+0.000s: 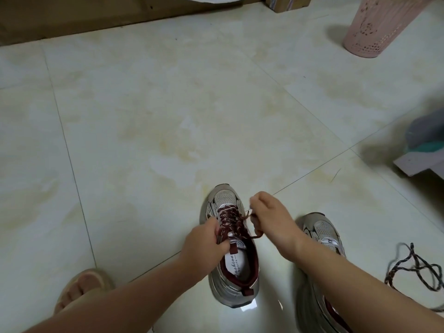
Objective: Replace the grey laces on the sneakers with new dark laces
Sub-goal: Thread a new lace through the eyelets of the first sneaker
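The near sneaker (231,255) stands on the tiled floor (168,116), threaded with a dark red lace (231,221). The left hand (206,243) pinches the lace at the tongue; the right hand (269,219) grips its other end, pulled sideways. A second sneaker (322,236) sits beside, a loose dark lace (415,267) further right, and a pink basket (374,25) far off.

glossy pale tiled floor (168,104); pink perforated bin (374,27), perhaps a wastebasket.

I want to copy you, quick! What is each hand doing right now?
Left hand: pinching the dark lace at the shoe.
Right hand: curled round the lace's other end.
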